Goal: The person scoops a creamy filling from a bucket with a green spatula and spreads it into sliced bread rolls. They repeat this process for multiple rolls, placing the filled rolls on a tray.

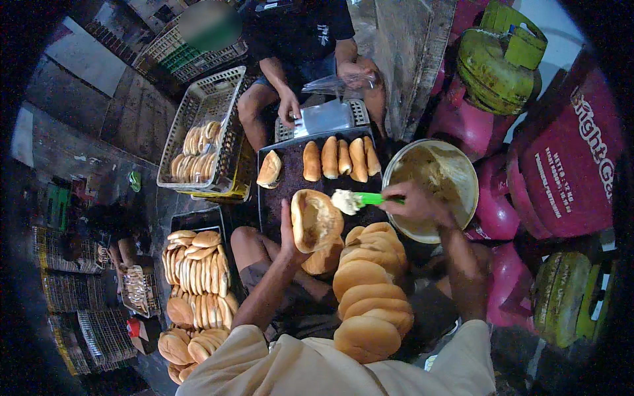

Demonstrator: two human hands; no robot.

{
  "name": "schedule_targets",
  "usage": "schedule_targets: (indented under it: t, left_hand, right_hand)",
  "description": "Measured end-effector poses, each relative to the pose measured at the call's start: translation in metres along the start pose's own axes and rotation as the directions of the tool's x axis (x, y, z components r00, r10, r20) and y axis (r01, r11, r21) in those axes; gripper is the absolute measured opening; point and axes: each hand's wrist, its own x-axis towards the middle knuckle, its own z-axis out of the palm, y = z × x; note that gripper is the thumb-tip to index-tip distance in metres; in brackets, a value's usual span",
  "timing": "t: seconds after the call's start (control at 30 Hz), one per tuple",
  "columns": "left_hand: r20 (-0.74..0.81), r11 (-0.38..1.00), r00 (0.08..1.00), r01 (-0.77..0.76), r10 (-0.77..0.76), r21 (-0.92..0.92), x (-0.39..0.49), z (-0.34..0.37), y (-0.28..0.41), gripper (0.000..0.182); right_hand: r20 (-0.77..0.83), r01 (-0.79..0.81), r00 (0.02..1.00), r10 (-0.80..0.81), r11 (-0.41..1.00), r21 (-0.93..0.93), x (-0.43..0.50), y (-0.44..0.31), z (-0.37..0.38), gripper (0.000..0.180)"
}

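An opened round bread bun [316,222] rests in my left hand [291,232], its spread-smeared inside facing up. My right hand [416,200] grips the green handle of a spatula [369,198], whose tip carries a lump of pale cream beside the bun. Under that hand stands a white bucket [471,168] with tan filling on its inner wall. A row of round buns [369,297] lies close to my body, and another bun [324,257] sits beneath the held one. On the dark tray [287,198] ahead are several elongated rolls [329,157] and one folded bun [269,169].
Across the tray sits a person [302,44] handling clear plastic bags [324,119]. To the left are a crate [163,173] of packed buns and a tray of stacked buns [198,267]. Pink and green gas cylinders [495,74] crowd the right. Another person's arms show at far left.
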Motion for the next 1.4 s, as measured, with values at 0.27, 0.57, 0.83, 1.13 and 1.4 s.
schedule_targets:
  t: [0.27, 0.57, 0.83, 1.13, 1.4]
  left_hand:
    - [0.14, 0.986, 0.985, -0.115, 0.097, 0.125, 0.014, 0.013, -0.002, 0.053]
    - [0.121, 0.955, 0.991, 0.083, -0.05, -0.286, 0.072, -0.077, 0.008, 0.04]
    - [0.163, 0.514, 0.925, -0.329, 0.342, 0.792, 0.137, -0.108, 0.029, 0.057]
    - [-0.161, -0.799, 0.954, -0.113, -0.254, 0.591, 0.176, -0.027, 0.027, 0.044]
    - [0.027, -0.178, 0.998, -0.036, -0.052, 0.983, 0.183, -0.028, 0.082, 0.083]
  right_hand:
    - [-0.11, 0.21, 0.946, -0.304, 0.838, -0.504, 0.021, -0.01, 0.054, 0.032]
    - [-0.085, 0.182, 0.959, -0.269, 0.82, -0.543, 0.005, -0.026, 0.025, 0.03]
    - [-0.358, -0.013, 0.924, -0.133, 0.925, -0.379, -0.006, 0.009, -0.029, 0.035]
    - [-0.317, -0.138, 0.948, 0.029, 0.934, -0.33, -0.012, 0.042, -0.038, 0.033]
    - [-0.125, -0.333, 0.94, 0.317, 0.776, -0.536, -0.032, 0.123, -0.049, 0.027]
